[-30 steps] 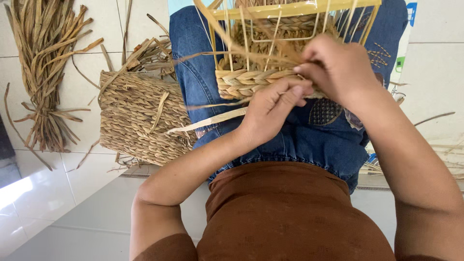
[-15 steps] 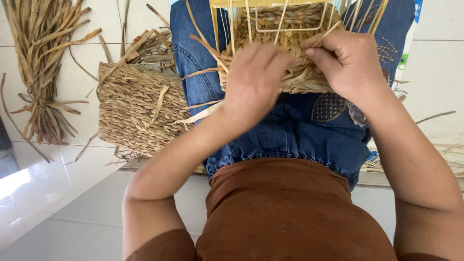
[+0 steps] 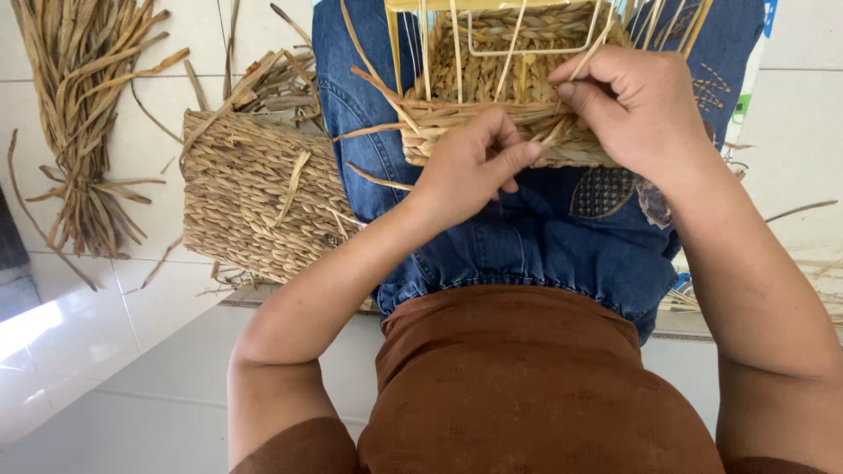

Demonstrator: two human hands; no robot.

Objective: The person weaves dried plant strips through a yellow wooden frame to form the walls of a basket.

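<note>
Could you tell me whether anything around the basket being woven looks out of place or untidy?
Nothing looks damaged. Loose strand ends stick out sideways from the half-woven basket on the lap, where the left hand and right hand work. A few stray fibres lie scattered on the tiled floor beside the finished woven basket and the reed bundle.

Tan plaited basket (image 3: pixel 492 123), blue jeans (image 3: pixel 544 246)

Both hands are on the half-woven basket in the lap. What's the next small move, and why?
Probably draw the loose strand snug along the top woven row. The left hand pinches fibre at the row's edge while the right hand presses the weave against the wire frame of the half-woven basket, and strand ends stick out loose to the left.
</note>
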